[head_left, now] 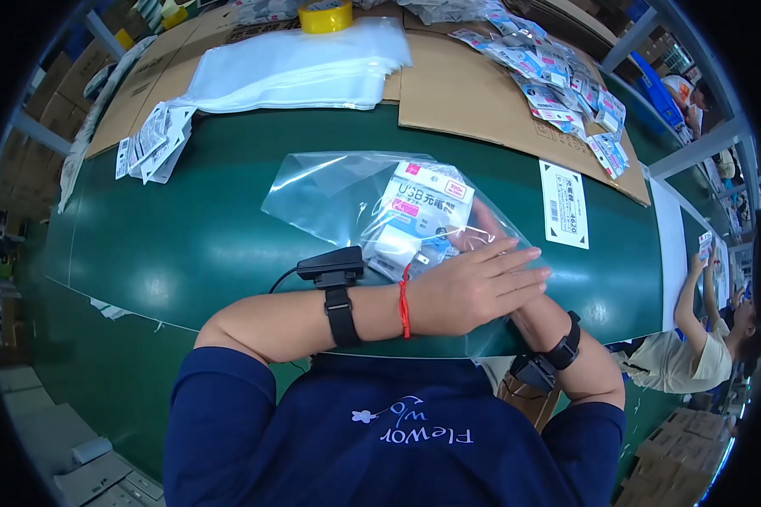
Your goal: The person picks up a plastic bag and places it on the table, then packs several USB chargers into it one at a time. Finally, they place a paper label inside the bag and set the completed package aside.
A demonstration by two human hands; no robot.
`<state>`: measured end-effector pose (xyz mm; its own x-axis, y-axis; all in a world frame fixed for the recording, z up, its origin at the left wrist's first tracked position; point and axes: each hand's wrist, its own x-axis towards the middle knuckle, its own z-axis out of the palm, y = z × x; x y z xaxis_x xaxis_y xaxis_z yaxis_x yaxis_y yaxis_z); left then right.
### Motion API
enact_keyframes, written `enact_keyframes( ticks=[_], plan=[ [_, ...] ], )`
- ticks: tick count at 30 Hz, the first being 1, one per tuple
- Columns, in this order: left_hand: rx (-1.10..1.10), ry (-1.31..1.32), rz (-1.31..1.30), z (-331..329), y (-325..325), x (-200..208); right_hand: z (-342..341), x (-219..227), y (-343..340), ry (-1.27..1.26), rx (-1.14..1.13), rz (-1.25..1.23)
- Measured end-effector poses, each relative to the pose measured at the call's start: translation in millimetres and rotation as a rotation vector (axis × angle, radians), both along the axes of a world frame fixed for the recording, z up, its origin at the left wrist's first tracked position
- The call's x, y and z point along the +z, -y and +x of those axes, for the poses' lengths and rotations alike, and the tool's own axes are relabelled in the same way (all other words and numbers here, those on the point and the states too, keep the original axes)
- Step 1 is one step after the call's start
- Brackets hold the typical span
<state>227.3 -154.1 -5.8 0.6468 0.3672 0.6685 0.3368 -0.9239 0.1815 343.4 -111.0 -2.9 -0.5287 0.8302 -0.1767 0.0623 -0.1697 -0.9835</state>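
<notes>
A clear plastic bag (330, 190) lies on the green table (186, 245) in front of me, with several small white packaged items (423, 211) inside it. My left hand (473, 287) lies flat across the near right end of the bag, fingers stretched out to the right. My right hand (484, 218) is mostly hidden under the left hand and inside or beneath the bag; only part of its fingers shows through the plastic by the packages. Both wrists carry black strapped devices, and a red string is tied on the left wrist.
A stack of clear bags (296, 68) and a yellow tape roll (325, 15) lie at the back. Cardboard sheets (473, 93) hold several small packages (558, 76). Labels (152, 144) lie at the left; a white label sheet (564, 203) lies at the right. Another person (702, 338) works at right.
</notes>
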Motion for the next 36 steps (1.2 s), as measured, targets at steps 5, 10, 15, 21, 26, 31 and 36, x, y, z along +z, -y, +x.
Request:
enact_keyframes(
  ticks=[5,10,15,21,26,31,36],
  plan=[
    [0.055,0.103,-0.01,2.6,-4.4,0.4,-8.4,5.6,1.9,-0.101,-0.068,-0.128],
    [-0.034,0.228,-0.051,-7.3,0.3,15.1,-43.7,17.9,3.4,-0.205,-0.134,-0.262],
    [-0.19,0.344,-0.066,-0.1,21.2,33.6,-77.3,19.7,-5.8,-0.297,-0.167,-0.217],
    [-0.334,0.417,-0.137,23.8,50.6,43.3,-104.2,16.5,-15.5,-0.34,-0.11,-0.209],
    [-0.376,0.341,-0.376,11.6,45.9,47.0,-87.4,15.7,-17.3,0.007,0.037,-0.027],
    [-0.03,0.221,-0.232,-38.4,23.5,49.9,-60.0,21.9,-14.1,0.267,0.028,0.051],
    [0.604,0.01,-0.118,-110.7,-15.7,44.7,-42.4,6.5,-24.6,-0.078,0.147,0.242]
  ],
)
